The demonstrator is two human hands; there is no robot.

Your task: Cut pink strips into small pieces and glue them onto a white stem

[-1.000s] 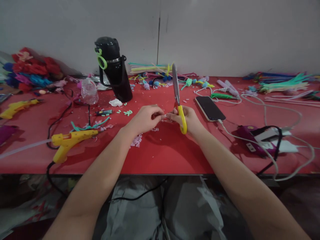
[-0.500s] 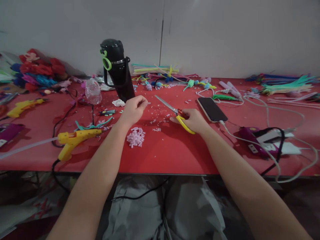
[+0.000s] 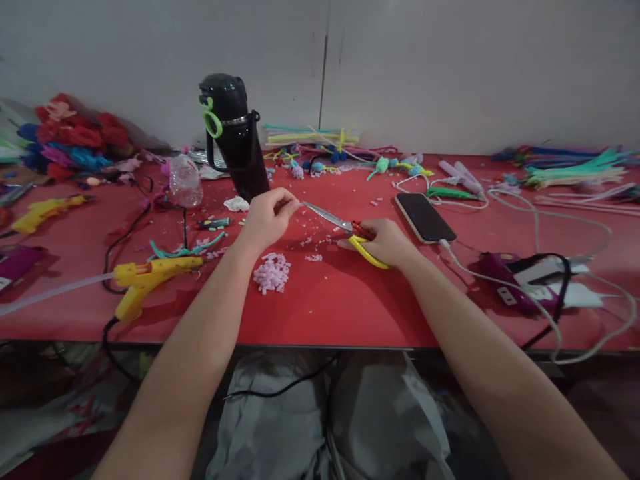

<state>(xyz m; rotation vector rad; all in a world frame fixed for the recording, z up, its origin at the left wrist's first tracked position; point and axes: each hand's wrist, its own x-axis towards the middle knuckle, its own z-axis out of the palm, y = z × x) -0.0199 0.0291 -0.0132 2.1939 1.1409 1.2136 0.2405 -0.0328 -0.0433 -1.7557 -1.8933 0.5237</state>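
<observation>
My right hand (image 3: 387, 241) grips yellow-handled scissors (image 3: 345, 230) low over the red table (image 3: 340, 300); the blades point left toward my left hand. My left hand (image 3: 267, 217) is closed in a pinch just left of the blade tips; what it pinches is too small to make out. A small heap of pale pink cut bits (image 3: 273, 273) lies on the table below my left hand. More tiny scraps are scattered under the blades.
A black flask (image 3: 233, 137) stands behind my left hand. A yellow glue gun (image 3: 145, 280) lies at left, with a plastic bottle (image 3: 185, 180) behind it. A phone (image 3: 424, 217) on a cable and a purple power strip (image 3: 510, 273) lie at right. Pipe cleaners (image 3: 570, 173) line the back.
My right hand lowered the scissors from upright to nearly flat, blades pointing left. My left hand moved away leftward and back, uncovering the pink heap.
</observation>
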